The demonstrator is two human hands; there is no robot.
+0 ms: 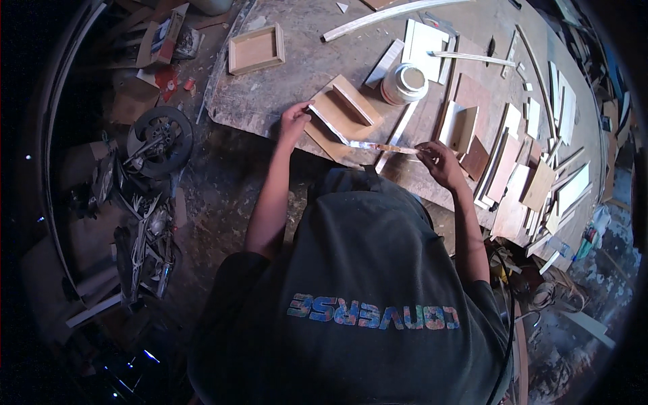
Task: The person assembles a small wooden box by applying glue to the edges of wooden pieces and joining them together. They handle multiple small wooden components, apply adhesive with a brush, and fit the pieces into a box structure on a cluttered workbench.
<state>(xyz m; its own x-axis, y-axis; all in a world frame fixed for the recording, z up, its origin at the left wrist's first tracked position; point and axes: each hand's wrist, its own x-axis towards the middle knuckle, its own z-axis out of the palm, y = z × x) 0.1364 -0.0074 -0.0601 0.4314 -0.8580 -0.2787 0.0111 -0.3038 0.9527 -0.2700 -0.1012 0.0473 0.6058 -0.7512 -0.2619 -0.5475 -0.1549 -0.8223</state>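
Note:
My right hand (440, 163) grips a flat brush (386, 147) by the end of its handle. The brush's whitish tip meets the near end of a thin upright strip (328, 125), whose top edge looks white. This strip stands along the left side of a small wooden panel (336, 111), and a second upright strip (352, 104) crosses the panel farther right. My left hand (295, 123) has its fingers closed on the far end of the first strip, at the panel's left corner. Beyond the panel stands a white round tub (405, 84); its contents cannot be made out.
A shallow wooden tray (237, 58) lies near the workbench's (297, 61) left edge. To the right are an open wooden box (456, 128) and many loose boards (513, 169). A curved strip (385, 17) lies at the back. A wheel (160, 143) rests on the floor at left.

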